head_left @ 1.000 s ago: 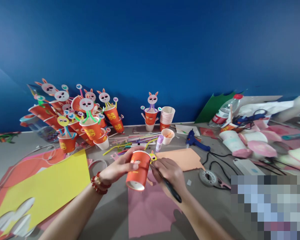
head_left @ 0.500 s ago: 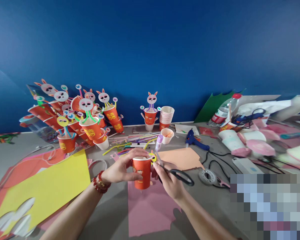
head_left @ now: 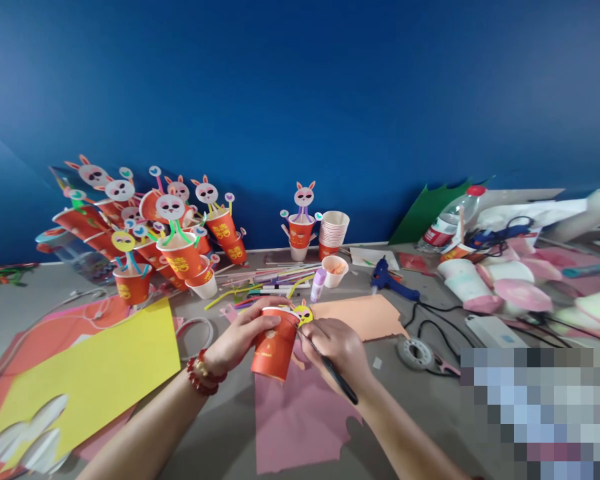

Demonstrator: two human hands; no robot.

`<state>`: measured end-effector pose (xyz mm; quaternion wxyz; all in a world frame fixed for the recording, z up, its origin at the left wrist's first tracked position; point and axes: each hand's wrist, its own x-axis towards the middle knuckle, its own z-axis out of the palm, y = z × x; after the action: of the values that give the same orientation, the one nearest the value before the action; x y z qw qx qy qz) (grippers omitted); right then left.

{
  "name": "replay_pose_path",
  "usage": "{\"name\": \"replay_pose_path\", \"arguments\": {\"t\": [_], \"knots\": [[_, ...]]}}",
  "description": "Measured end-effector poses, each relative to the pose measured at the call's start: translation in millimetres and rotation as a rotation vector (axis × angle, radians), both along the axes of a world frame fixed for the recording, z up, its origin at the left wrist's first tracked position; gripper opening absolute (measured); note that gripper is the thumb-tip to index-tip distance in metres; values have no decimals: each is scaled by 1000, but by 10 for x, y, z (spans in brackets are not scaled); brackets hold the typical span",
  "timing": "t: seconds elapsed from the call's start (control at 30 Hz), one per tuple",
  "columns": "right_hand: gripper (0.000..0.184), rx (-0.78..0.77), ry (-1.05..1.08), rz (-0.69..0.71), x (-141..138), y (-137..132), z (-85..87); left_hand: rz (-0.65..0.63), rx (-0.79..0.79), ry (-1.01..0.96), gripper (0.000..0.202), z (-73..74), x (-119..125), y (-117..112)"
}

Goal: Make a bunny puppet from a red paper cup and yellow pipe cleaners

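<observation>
My left hand (head_left: 247, 330) is wrapped round a red paper cup (head_left: 275, 352), which leans with its rim to the right. In my right hand (head_left: 337, 347) is a pair of scissors (head_left: 337, 379) with black handles, the grips pointing down toward me. The thin blade end meets the cup's right side just below the rim; whether it is through the paper I cannot tell. Behind the rim shows a yellow rabbit face (head_left: 304, 313), partly covered by my right fingers. A pink paper sheet (head_left: 300, 440) lies beneath the cup.
A purple glue stick (head_left: 318, 285) stands beside a small cup (head_left: 336, 272) of orange scraps. Further right lie a blue glue gun (head_left: 395, 283) and a tape roll (head_left: 416, 353). Stacked cups (head_left: 334, 233) and rabbit-topped cups (head_left: 180, 257) stand behind; yellow paper (head_left: 130, 360) lies left.
The cup has gone from upright to tilted. My right hand has moved up to its rim, turning the scissors so their handles point lower. The left thumb now lies higher on the cup.
</observation>
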<state>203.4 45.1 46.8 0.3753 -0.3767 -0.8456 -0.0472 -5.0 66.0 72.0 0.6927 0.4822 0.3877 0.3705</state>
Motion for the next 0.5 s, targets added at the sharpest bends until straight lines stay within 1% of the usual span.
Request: {"name": "replay_pose_path", "arguments": {"t": [0.1,0.2,0.27,0.33,0.4,0.5], "knots": [[24,24,-32,29,-13,6,-7,7,-58,-21,36,-15,16,6],[25,54,-38,42,-18,10,-14,-9,-26,32,35,-10,6,12],[26,56,-17,39,-15,6,-15,-22,55,97,36,6,-12,9],[26,21,16,53,-11,-6,-13,-40,171,179,38,20,-34,3],[27,-61,83,79,-15,-28,-8,-60,297,266,38,25,-55,-1],[32,-236,232,115,-35,-71,0,-84,475,345,39,20,-81,0]]}}
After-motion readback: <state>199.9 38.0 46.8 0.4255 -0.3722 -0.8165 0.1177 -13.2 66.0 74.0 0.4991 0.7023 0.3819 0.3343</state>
